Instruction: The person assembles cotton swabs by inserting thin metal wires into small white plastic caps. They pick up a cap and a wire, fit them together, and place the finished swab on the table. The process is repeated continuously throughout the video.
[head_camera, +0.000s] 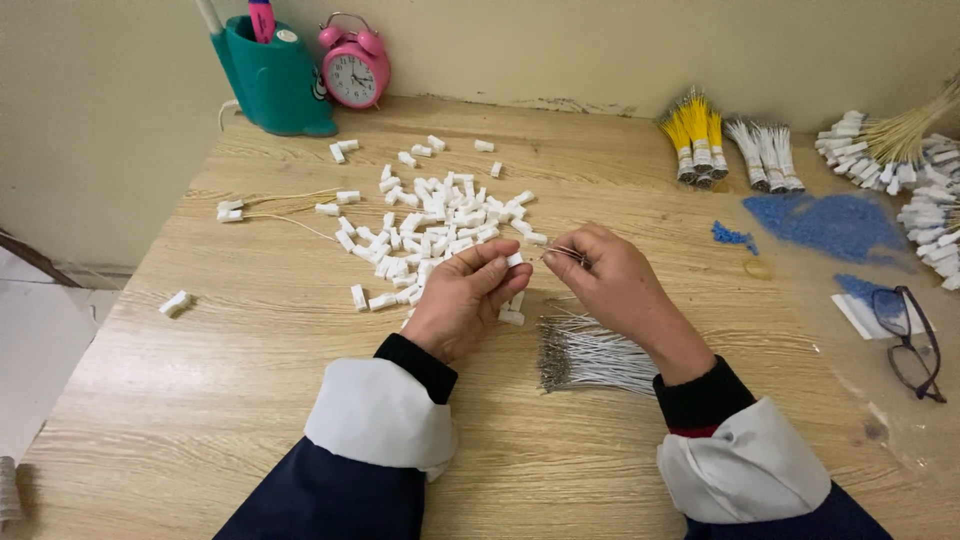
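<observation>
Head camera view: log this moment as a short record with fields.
surface: wooden table
left hand: fingers pinch a small white plastic piece
right hand: fingers pinch a thin wire pointed at that piece
under the hands: bundle of grey wires
behind the hands: pile of white pieces
far left: teal holder, pink alarm clock
right side: yellow and white wire bundles, blue beads, glasses
</observation>
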